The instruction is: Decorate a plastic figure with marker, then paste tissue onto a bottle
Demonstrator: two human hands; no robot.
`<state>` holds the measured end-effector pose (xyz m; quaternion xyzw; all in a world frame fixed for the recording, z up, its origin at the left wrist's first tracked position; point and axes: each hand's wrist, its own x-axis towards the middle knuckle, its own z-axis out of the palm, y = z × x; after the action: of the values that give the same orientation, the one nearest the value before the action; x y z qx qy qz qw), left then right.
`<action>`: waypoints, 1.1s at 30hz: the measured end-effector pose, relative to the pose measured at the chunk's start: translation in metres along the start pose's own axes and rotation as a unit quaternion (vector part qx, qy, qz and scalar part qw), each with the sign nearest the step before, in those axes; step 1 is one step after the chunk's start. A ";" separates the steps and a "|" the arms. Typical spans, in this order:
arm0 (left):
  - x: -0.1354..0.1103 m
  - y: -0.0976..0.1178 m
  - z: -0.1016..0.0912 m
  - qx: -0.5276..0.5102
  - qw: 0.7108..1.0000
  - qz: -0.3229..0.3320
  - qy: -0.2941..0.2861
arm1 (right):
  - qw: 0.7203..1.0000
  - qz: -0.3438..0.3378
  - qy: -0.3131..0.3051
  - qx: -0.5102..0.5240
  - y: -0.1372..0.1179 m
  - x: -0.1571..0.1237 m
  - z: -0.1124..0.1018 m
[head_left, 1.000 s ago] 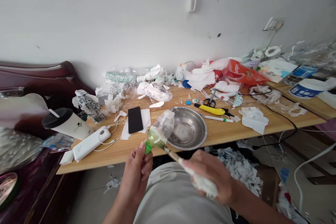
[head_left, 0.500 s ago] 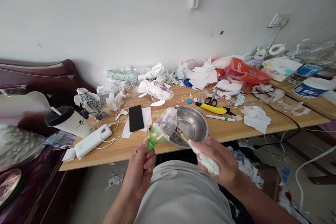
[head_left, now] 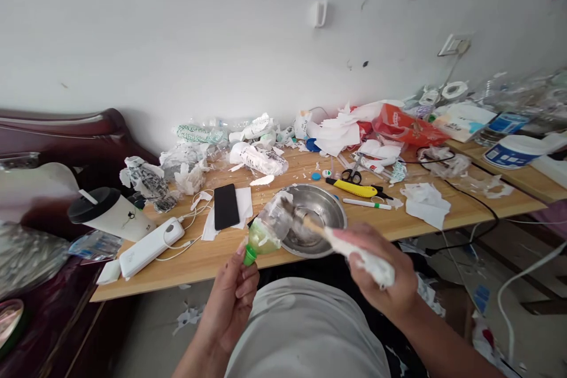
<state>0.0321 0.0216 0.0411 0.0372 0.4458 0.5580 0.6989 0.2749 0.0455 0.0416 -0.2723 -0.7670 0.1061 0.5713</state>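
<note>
My left hand (head_left: 236,290) is closed round the green-capped neck of a clear plastic bottle piece (head_left: 268,228). Bits of white paper cling to the bottle's green-tinted shoulder, and its wide end points up and away over the bowl's left rim. My right hand (head_left: 384,270) grips a brush (head_left: 316,227) whose wooden handle is wrapped in white, tissue-like material. Blurred by motion, the brush head lies close to the bottle's wide end; I cannot tell if they touch. Below them stands a steel bowl (head_left: 340,217) on the wooden table (head_left: 177,269).
Left of the bowl lie a black phone (head_left: 226,207), a white power bank (head_left: 150,247) with a cable and a tumbler (head_left: 113,218). Beyond it are a yellow utility knife (head_left: 354,188), scissors (head_left: 352,175) and a marker (head_left: 367,204). Paper-covered bottles (head_left: 261,158) and a red bag (head_left: 407,124) line the wall.
My right hand has moved right and slightly down with the brush, drawing its head up nearer the bottle's wide end. The whole view has shifted a little; my left hand still holds the bottle.
</note>
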 end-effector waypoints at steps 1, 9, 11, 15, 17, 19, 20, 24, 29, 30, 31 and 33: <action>0.001 0.000 -0.001 0.001 1.000 0.004 -0.001 | 0.999 -0.019 -0.033 0.024 0.000 0.000 -0.001; 0.002 0.000 -0.007 0.011 1.000 0.027 0.006 | 1.000 0.001 0.019 -0.015 0.011 -0.005 0.005; 0.001 0.001 -0.007 -0.004 1.000 0.028 0.007 | 0.996 -0.076 -0.028 0.036 0.009 -0.009 0.010; -0.002 0.003 -0.008 -0.043 0.999 0.000 0.004 | 0.996 -0.084 0.001 0.018 0.004 -0.013 0.014; -0.003 0.004 -0.010 -0.052 0.998 -0.018 0.003 | 0.997 -0.003 0.068 -0.036 0.003 -0.013 0.012; -0.004 0.004 -0.012 -0.058 0.998 -0.034 0.003 | 0.997 0.024 0.063 -0.042 0.002 -0.013 0.012; -0.004 0.004 -0.014 -0.062 0.997 -0.043 0.002 | 0.999 -0.001 0.032 -0.019 0.000 -0.014 0.013; -0.007 0.006 -0.017 -0.064 0.997 -0.050 0.004 | 0.989 -0.122 -0.061 0.056 -0.007 -0.016 0.017; -0.010 0.004 -0.020 0.096 0.994 0.046 -0.015 | 0.999 0.018 0.046 -0.020 -0.007 -0.012 0.014; -0.010 0.003 -0.023 0.145 0.984 0.097 -0.016 | 1.000 0.003 0.004 -0.002 -0.008 -0.013 0.013; -0.010 0.003 -0.026 0.196 0.968 0.156 -0.013 | 0.998 -0.027 -0.047 0.027 -0.008 -0.013 0.013; -0.010 0.002 -0.034 0.300 0.914 0.273 0.020 | 0.991 -0.063 -0.098 0.060 -0.009 -0.015 0.012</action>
<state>0.0086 -0.0009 0.0273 0.3542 0.5788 0.5680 0.4657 0.2645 0.0316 0.0298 -0.1770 -0.8269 0.1418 0.5146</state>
